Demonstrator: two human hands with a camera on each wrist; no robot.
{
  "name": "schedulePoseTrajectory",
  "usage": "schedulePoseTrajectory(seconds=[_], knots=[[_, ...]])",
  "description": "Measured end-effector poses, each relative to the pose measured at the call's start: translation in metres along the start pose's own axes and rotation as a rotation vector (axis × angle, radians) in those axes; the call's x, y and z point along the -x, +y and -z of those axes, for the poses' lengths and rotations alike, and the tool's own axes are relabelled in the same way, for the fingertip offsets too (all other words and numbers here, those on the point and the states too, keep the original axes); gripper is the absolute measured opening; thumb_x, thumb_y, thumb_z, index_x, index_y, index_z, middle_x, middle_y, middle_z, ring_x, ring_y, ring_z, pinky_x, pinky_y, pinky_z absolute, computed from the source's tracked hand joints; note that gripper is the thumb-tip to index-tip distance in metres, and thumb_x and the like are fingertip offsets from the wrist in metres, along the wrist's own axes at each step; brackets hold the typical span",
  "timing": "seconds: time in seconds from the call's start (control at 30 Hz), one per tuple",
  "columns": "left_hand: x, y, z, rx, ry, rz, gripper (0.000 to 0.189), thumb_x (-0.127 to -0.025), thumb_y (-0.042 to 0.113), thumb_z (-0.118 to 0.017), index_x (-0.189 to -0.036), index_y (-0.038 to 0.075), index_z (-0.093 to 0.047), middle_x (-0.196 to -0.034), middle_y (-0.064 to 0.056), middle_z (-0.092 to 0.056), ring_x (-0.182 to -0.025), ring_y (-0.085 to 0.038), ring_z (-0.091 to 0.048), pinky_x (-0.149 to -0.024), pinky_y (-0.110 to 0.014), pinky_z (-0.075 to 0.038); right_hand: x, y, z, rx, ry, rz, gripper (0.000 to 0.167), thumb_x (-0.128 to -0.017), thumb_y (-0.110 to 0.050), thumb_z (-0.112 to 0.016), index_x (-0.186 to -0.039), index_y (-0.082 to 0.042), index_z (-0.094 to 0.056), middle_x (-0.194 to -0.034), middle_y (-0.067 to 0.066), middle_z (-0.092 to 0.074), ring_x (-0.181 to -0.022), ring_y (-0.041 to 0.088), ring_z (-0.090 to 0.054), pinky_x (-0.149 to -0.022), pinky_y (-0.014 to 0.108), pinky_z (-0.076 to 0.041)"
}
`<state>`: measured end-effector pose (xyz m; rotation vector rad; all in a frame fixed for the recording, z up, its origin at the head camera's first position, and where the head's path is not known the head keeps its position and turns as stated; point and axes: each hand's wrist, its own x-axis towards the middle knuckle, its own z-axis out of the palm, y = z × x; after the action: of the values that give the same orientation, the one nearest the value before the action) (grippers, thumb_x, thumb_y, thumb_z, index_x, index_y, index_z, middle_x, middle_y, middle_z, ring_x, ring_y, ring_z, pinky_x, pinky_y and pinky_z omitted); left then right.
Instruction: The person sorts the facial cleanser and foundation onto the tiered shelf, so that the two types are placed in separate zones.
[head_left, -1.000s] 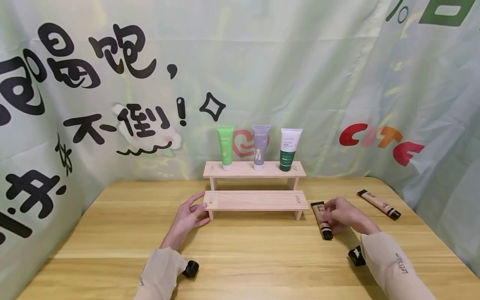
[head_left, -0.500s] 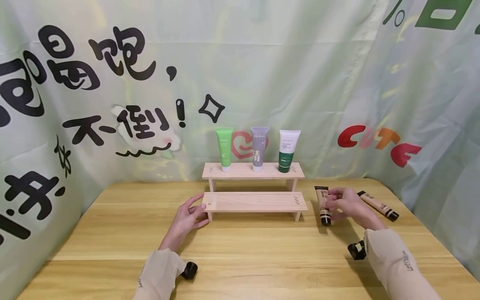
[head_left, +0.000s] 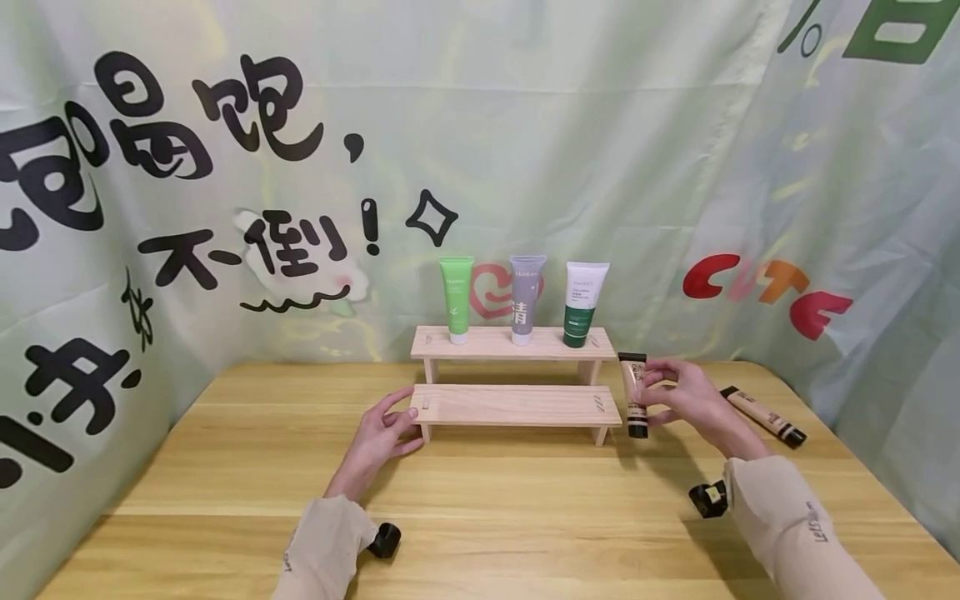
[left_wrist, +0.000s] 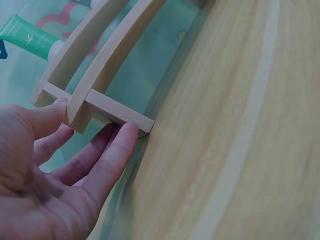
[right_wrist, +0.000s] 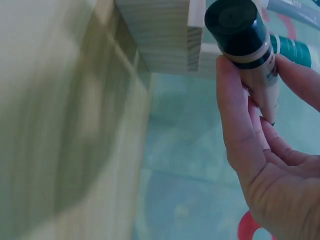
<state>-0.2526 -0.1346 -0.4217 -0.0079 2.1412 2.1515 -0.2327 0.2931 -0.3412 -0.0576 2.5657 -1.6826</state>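
Note:
A two-step wooden display stand (head_left: 517,406) stands mid-table in the head view. My left hand (head_left: 381,437) grips the left end of its lower step; in the left wrist view the thumb lies at the board's edge and fingers touch the side leg (left_wrist: 120,111). Held by my right hand (head_left: 688,398) is a beige cosmetic tube (head_left: 635,385) with a black cap, nearly upright, cap down, beside the stand's right end. In the right wrist view, thumb and fingers pinch this tube (right_wrist: 262,87) just past its black cap.
On the upper step stand a green tube (head_left: 456,300), a purple tube (head_left: 525,300) and a white-and-green tube (head_left: 583,304). A second beige tube (head_left: 763,417) lies on the table (head_left: 525,517) at right, behind my right wrist. A printed curtain (head_left: 600,167) hangs behind.
My right hand has raised the beige tube off the table, tipped it more upright and carried it toward the stand's right end. The left hand has stayed on the stand.

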Motion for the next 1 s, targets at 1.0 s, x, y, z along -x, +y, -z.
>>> schedulePoseTrajectory(seconds=[1.0], knots=[[0.001,0.002,0.001,-0.006,-0.019,0.005,0.048,-0.106,0.006,-0.053,-0.153,0.006,-0.043,-0.118,-0.023,-0.065,-0.100,-0.028,-0.066,-0.084,-0.041,-0.061,-0.040,-0.066,-0.116,-0.127,0.165,0.351,0.048,-0.082,0.018,-0.072,-0.123,0.011,-0.047,-0.107,0.023,-0.059,-0.087,0.021,-0.063,-0.070,0.035,-0.063]])
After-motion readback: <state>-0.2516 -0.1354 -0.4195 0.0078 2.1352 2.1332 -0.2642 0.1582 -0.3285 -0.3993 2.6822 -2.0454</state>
